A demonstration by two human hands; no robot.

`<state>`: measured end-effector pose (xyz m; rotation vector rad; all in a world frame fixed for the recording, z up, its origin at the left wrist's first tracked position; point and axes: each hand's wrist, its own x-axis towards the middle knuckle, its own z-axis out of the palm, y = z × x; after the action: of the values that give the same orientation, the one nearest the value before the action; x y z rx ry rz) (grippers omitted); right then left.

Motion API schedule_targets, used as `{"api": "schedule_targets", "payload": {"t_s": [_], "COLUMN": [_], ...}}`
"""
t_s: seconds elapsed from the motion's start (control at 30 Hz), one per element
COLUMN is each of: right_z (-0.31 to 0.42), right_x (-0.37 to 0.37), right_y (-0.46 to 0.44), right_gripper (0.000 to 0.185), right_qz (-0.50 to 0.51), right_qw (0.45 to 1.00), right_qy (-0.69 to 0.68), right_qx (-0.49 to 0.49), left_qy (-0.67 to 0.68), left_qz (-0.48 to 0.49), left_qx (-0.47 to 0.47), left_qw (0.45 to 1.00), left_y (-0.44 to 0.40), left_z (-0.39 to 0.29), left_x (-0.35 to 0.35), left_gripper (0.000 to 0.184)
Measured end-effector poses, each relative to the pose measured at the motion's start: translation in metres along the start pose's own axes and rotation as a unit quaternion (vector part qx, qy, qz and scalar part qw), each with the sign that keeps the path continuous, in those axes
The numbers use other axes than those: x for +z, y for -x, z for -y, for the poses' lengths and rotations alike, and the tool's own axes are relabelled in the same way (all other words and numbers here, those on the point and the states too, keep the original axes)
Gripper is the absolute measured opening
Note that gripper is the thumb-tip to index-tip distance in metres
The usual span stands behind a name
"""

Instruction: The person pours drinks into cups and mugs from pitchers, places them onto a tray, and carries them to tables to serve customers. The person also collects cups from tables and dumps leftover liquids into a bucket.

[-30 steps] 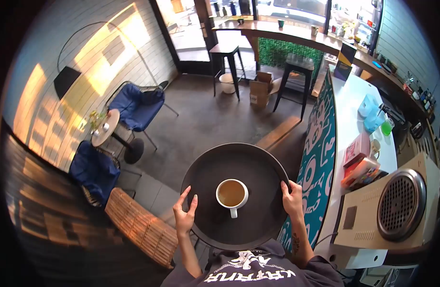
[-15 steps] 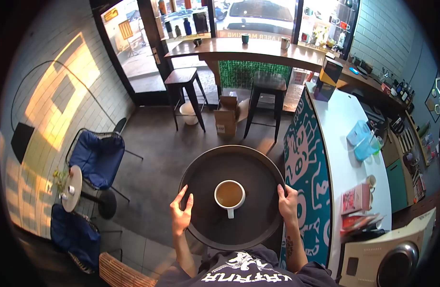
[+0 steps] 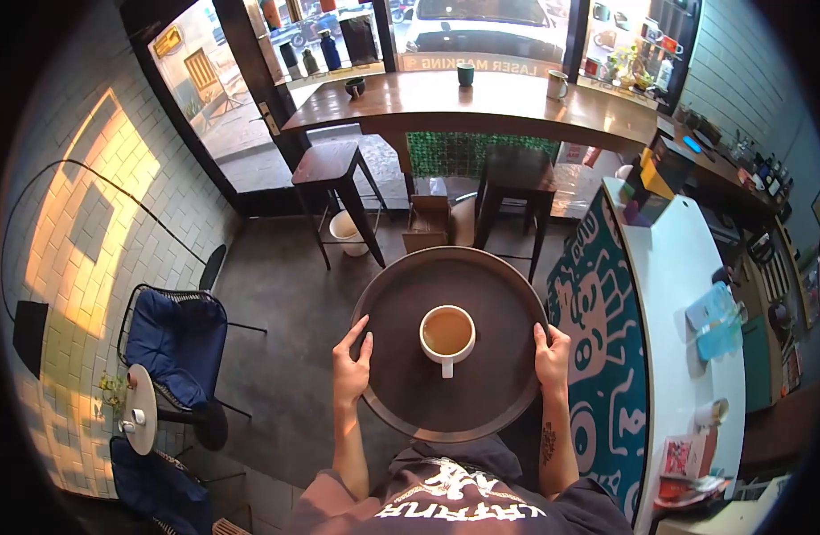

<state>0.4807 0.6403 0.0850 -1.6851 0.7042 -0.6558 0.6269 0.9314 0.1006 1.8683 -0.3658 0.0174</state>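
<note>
Between my hands is a round dark serving tray [image 3: 401, 392], held level in front of my body. A white mug [image 3: 446, 364] of light brown drink stands upright near its middle, handle toward me. My left hand [image 3: 351, 364] grips the tray's left rim, thumb over the edge. On the opposite rim my right hand [image 3: 551, 357] is closed in the same way. The fingers under the tray are partly hidden. Neither hand touches the mug.
Ahead, a wooden window counter [image 3: 419, 96] carries several cups, with stools [image 3: 332, 169] before it and a cardboard box [image 3: 428, 221] below. A white-topped counter [image 3: 677, 267] runs along the right. Blue chairs [image 3: 174, 343] and a small round table [image 3: 143, 401] stand left.
The view has moved forward: the window counter and stools look nearer, and the right counter slides back past me. The tray stays in both hands with the mug upright on it.
</note>
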Motion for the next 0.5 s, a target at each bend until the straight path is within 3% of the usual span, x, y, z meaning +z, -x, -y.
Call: {"api": "schedule_targets", "payload": {"t_s": [0.17,0.5], "right_z": [-0.005,0.027], "right_x": [0.043,0.102], "right_y": [-0.098,-0.323], "right_gripper": [0.032,0.032], "right_qz": [-0.012,-0.001], "right_qw": [1.0,0.999], "right_qy": [-0.003,0.011], "right_qx": [-0.004,-0.05], "left_qy": [0.036,0.049], "left_qz": [0.011,-0.01], "left_qx": [0.006,0.033], "left_qw": [0.999,0.998], "left_y": [-0.107,-0.317], "left_z": [0.029,0.012], "left_x": [0.029,0.091], "left_gripper": [0.037,0.037]}}
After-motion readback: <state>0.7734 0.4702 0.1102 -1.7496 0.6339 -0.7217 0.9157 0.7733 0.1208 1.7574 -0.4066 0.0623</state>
